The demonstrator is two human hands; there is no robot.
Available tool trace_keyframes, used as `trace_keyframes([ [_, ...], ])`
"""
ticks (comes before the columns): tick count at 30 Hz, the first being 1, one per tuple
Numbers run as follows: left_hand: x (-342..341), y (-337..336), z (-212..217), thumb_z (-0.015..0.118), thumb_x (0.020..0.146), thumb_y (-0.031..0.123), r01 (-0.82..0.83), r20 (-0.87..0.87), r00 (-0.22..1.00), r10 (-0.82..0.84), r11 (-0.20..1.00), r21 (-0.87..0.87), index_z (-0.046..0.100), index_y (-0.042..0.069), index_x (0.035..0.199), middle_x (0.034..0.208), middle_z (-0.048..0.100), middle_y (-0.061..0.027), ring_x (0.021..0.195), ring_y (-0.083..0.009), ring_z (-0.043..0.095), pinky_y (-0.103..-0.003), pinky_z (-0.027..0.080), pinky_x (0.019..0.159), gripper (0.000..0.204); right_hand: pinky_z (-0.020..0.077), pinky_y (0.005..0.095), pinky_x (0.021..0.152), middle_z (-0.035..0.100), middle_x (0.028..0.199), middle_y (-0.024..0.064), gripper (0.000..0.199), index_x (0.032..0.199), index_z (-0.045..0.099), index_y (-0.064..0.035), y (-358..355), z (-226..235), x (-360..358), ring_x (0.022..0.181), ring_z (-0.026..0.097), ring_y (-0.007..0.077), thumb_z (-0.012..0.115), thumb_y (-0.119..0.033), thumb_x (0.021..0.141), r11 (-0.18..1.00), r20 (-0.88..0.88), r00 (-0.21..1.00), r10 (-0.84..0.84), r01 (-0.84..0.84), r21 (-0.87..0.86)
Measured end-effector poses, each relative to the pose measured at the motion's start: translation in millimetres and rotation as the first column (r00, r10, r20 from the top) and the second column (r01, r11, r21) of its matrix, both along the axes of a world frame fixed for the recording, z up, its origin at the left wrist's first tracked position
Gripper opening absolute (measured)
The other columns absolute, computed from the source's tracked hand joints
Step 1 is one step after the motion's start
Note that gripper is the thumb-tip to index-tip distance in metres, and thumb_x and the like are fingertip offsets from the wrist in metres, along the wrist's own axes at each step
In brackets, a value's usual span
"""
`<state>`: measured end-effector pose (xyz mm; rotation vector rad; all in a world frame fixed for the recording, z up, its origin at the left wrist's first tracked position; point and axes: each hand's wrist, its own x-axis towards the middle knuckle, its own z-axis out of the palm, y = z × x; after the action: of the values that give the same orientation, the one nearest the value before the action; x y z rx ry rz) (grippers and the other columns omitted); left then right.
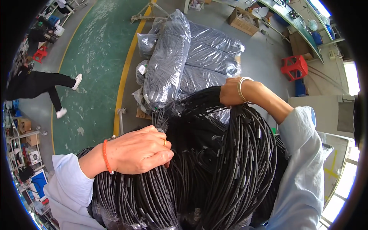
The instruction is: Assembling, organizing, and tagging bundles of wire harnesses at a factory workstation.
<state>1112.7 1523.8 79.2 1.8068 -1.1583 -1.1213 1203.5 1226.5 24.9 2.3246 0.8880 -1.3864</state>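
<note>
A large heap of black cables [149, 195] lies right in front of me, many of them ribbed, with small sleeves along them. My left hand [143, 151] is closed on top of its left part; its fingertips are hidden, so what they hold cannot be made out. Farther out to the right, my right hand [232, 92] grips a thick bunch of black cables [205, 97]. Beneath that wrist, more looped cables [245, 153] hang down toward me. Clear plastic wrap [115, 218] shows at the near edge of the heap.
Beyond the heap, plastic-wrapped cable bundles [166, 57] are stacked low on the floor. A cardboard box [243, 21] and a red stool [294, 68] stand to the far right. At left, a person in black trousers [53, 80] walks on the green walkway [92, 50].
</note>
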Motion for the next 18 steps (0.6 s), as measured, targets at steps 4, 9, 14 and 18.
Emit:
trace_keyframes([
  [4,2,-9,2,0.027,0.102,0.03,0.039,-0.006,0.999,-0.038,0.999,0.025,0.066,0.004,0.088,0.081,0.061,-0.0063,0.088,-0.0227,0.053,-0.036,0.035,0.093,0.048,0.0487,0.043,0.092,0.069,0.108,0.0155,0.035,0.105,0.071,-0.0078,-18,-19,-21,0.103,0.063,0.0361,0.049,-0.031,0.091,0.971,-0.088,0.996,-0.022,0.042,0.236],
  [9,3,-18,1,0.028,0.102,0.03,0.025,-0.035,0.999,-0.025,1.0,0.002,0.068,0.005,0.091,0.087,0.063,-0.0067,0.09,-0.0224,0.054,-0.036,0.034,0.094,0.049,0.0463,0.0393,0.097,0.063,0.123,0.0158,0.042,0.124,0.061,-0.0067,-47,3,-51,0.112,0.06,0.0334,0.041,-0.036,0.102,0.746,-0.294,0.898,-0.328,0.437,0.502],
  [14,1,-16,7,0.029,0.102,0.029,0.03,-0.05,0.998,-0.028,0.999,0.043,0.069,0.005,0.098,0.093,0.065,-0.0082,0.096,-0.0228,0.055,-0.036,0.034,0.095,0.047,0.0462,0.0355,0.096,0.063,0.122,0.0145,0.027,0.12,0.062,-0.0026,-81,157,-90,0.111,0.061,0.0266,0.054,-0.013,0.096,0.563,0.055,0.743,-0.667,0.455,0.69],
  [18,-5,-10,-1,0.032,0.102,0.029,0.013,-0.065,0.998,-0.009,0.999,0.052,0.069,0.005,0.105,0.099,0.066,-0.0093,0.099,-0.0251,0.057,-0.037,0.038,0.095,0.044,0.0488,0.0281,0.083,0.066,0.104,0.0085,0.026,0.108,0.066,0.0021,-112,252,-191,0.093,0.062,0.0196,0.045,-0.005,0.093,0.486,0.494,0.167,-0.853,-0.091,0.869],
])
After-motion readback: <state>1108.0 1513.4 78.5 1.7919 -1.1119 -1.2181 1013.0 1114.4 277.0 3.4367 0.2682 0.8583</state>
